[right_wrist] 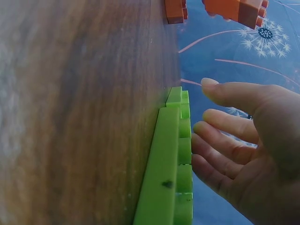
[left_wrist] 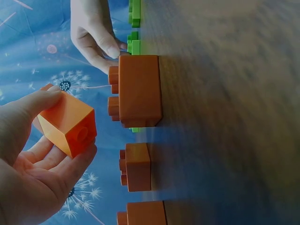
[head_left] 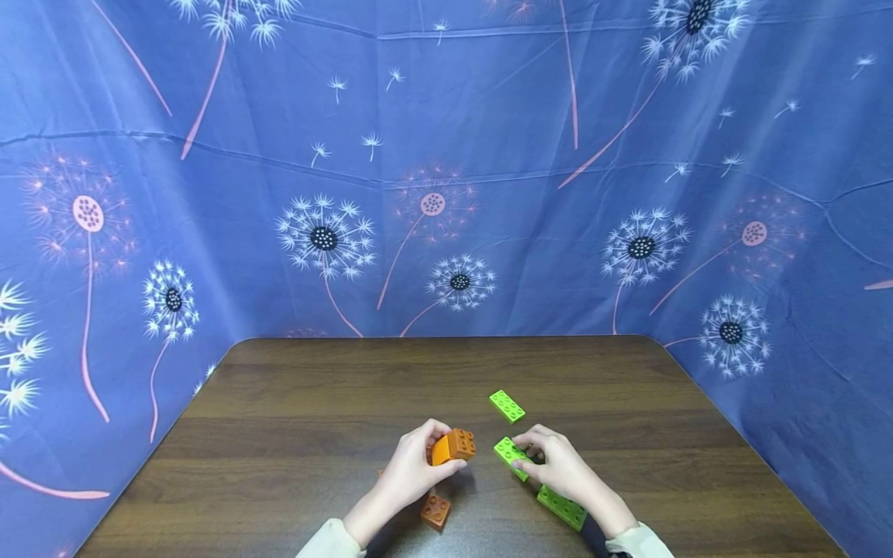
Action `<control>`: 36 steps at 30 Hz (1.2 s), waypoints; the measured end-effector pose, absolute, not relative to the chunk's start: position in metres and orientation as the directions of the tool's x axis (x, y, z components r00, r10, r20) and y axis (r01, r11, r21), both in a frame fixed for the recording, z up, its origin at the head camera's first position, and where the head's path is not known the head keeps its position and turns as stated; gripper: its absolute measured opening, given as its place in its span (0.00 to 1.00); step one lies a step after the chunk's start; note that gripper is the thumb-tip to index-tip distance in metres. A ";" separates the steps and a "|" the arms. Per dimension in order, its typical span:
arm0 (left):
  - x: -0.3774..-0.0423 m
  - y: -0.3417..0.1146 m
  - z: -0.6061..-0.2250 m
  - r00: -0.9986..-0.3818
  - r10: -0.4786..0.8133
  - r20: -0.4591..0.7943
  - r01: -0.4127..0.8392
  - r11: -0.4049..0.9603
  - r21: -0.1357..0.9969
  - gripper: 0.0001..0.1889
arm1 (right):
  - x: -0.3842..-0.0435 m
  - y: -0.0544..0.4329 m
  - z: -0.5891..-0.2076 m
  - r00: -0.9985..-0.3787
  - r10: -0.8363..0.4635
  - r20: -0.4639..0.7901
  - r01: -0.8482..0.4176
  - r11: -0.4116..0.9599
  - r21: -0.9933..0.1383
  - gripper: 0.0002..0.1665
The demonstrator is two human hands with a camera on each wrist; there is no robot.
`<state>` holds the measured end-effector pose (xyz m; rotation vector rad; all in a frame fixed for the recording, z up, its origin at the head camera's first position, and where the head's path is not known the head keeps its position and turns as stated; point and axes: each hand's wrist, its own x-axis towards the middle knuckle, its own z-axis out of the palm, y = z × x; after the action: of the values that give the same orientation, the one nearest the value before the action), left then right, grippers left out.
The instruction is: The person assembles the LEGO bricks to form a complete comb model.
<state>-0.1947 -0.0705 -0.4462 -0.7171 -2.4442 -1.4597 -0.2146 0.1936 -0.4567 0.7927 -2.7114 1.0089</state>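
Note:
My left hand (head_left: pixel 412 468) holds two stacked toy bricks, a light orange one (head_left: pixel 442 450) joined to a darker orange one (head_left: pixel 462 444), between thumb and fingers above the table. In the left wrist view the light orange block tilts in the loosely curved fingers. My right hand (head_left: pixel 562 468) hovers at a bright green brick (head_left: pixel 509 456), thumb and fingertips overlapping it in the head view. From the right wrist, those fingers look relaxed and spread, with a gap beside the studs of the nearer green brick (right_wrist: pixel 159 164).
A flat bright green brick (head_left: pixel 507 406) lies farther back, and a darker green brick (head_left: pixel 561 508) lies by the right wrist. Below the left hand sits a brown-orange brick (head_left: pixel 436 511); several such bricks (left_wrist: pixel 140 91) line up in the left wrist view. A blue dandelion-print cloth (head_left: pixel 446 116) surrounds the wooden table (head_left: pixel 279 403).

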 end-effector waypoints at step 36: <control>-0.197 -0.076 -0.445 -0.874 0.296 0.386 0.480 0.395 0.784 0.18 | -0.219 0.183 -0.459 -0.898 -0.382 0.218 -0.439 0.744 -0.503 0.24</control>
<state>-0.1968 -0.0757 -0.4452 -0.6937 -2.4649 -1.4787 -0.2192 0.1834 -0.4588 0.6704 -2.8390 0.8574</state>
